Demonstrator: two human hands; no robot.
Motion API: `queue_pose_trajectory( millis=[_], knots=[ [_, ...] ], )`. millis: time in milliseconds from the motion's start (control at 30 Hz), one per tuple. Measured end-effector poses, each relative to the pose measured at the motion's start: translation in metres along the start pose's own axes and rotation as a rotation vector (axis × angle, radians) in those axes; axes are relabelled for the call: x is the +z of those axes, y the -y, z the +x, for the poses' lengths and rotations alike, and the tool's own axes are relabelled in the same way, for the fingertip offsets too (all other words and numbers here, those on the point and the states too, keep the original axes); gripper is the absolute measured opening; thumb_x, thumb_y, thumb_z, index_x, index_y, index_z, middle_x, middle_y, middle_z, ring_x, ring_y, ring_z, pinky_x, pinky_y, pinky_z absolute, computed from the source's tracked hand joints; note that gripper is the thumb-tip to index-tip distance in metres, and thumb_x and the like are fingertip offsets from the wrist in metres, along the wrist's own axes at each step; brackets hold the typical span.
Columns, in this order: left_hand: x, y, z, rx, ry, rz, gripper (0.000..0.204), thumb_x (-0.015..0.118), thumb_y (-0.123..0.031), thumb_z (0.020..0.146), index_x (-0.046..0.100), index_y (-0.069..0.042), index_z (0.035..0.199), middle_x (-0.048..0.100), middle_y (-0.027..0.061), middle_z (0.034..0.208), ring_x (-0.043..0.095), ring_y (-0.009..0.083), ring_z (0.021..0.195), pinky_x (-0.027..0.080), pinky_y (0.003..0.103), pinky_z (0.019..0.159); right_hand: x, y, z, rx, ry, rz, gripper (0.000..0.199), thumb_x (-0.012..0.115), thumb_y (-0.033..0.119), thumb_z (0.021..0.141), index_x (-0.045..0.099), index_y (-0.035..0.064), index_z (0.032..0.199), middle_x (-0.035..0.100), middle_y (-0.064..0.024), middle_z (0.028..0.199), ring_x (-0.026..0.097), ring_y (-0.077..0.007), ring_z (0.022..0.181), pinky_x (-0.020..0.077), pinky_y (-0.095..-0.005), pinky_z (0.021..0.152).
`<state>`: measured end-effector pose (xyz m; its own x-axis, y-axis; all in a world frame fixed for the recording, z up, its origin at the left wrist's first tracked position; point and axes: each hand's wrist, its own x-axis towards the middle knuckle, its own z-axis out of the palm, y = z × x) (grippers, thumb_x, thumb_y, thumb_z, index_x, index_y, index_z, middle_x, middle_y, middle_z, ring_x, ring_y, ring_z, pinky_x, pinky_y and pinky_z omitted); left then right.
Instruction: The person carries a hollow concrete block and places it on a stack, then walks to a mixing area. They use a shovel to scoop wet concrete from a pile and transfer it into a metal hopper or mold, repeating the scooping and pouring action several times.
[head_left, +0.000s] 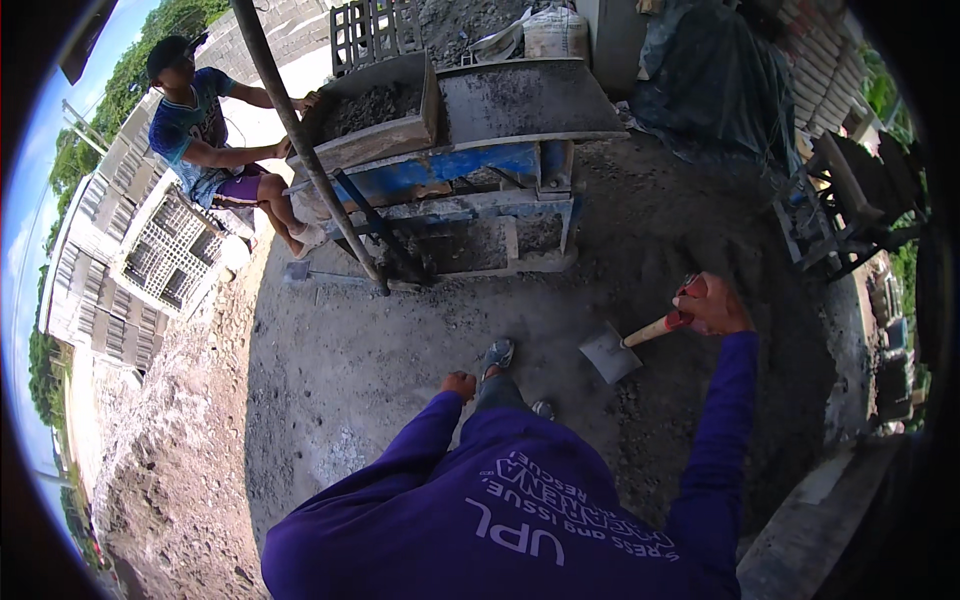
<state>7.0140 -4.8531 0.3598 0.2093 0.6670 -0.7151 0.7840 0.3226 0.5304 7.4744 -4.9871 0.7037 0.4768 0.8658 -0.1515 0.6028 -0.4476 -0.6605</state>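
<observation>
Dusty concrete yard, right hand (712,305) gripping shovel (628,343), left hand (459,384) loosely curled, empty

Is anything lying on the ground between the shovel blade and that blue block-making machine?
Nothing visible does. The right hand grips the shovel by its handle, blade low over the grey ground. Between the blade and the blue machine lies only bare, gritty ground. The person's own foot is beside the blade, not in that path.

A wooden-handled shovel (628,343), grey blade seemingly resting on the ground.
</observation>
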Motion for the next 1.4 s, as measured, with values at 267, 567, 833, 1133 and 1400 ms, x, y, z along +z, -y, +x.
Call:
queue_pose_trajectory(
  millis=[267, 567, 833, 1133, 1400],
  knots=[
    [0.017, 0.009, -0.001, 0.129, -0.102, 0.030, 0.031, 0.046, -0.024, 0.085, 0.063, 0.002, 0.092, 0.067, 0.0119, 0.077, 0.066, 0.0207, 0.060, 0.053, 0.034, 0.052, -0.008, -0.009, -0.009, -0.004, -0.130, -0.069, 0.041, 0.074, 0.033, 0.064, 0.059, -0.0012, 0.080, 0.060, -0.0171, 0.078, 0.060, -0.0299, 0.072, 0.0453, -0.0401, 0.066],
    [0.014, 0.038, -0.005, 0.134, -0.052, 0.203, 0.037, 0.044, -0.031, 0.083, 0.067, -0.003, 0.089, 0.067, 0.0205, 0.087, 0.068, 0.0284, 0.081, 0.051, 0.041, 0.080, -0.009, -0.008, -0.010, 0.017, -0.175, -0.136, 0.042, 0.075, 0.037, 0.063, 0.059, 0.0006, 0.078, 0.062, -0.0173, 0.078, 0.061, -0.0323, 0.072, 0.0459, -0.0411, 0.066],
    [-0.006, -0.030, -0.053, 0.081, -0.408, 0.254, 0.043, 0.056, -0.039, 0.080, 0.068, 0.001, 0.089, 0.064, 0.0256, 0.090, 0.062, 0.0408, 0.091, 0.048, 0.044, 0.083, -0.006, -0.010, -0.009, 0.044, -0.197, -0.174, 0.043, 0.074, 0.037, 0.064, 0.059, 0.0005, 0.079, 0.062, -0.0183, 0.079, 0.061, -0.0330, 0.073, 0.0456, -0.0417, 0.066],
    [-0.008, -0.032, -0.054, -0.176, -0.144, 0.028, 0.036, 0.056, -0.029, 0.086, 0.064, 0.003, 0.102, 0.069, 0.0164, 0.080, 0.069, 0.0239, 0.068, 0.055, 0.034, 0.064, -0.005, -0.007, -0.015, 0.060, -0.172, -0.169, 0.043, 0.073, 0.038, 0.065, 0.059, -0.0002, 0.080, 0.062, -0.0186, 0.081, 0.061, -0.0332, 0.073, 0.0460, -0.0414, 0.067],
    [0.009, 0.016, -0.046, -0.139, -0.155, -0.046, 0.037, 0.052, -0.028, 0.081, 0.064, 0.002, 0.099, 0.067, 0.0153, 0.067, 0.066, 0.0228, 0.055, 0.055, 0.036, 0.056, -0.004, -0.009, -0.012, 0.037, -0.161, -0.125, 0.043, 0.072, 0.038, 0.065, 0.059, -0.0001, 0.081, 0.062, -0.0186, 0.080, 0.061, -0.0323, 0.073, 0.0458, -0.0408, 0.067]
  ],
)
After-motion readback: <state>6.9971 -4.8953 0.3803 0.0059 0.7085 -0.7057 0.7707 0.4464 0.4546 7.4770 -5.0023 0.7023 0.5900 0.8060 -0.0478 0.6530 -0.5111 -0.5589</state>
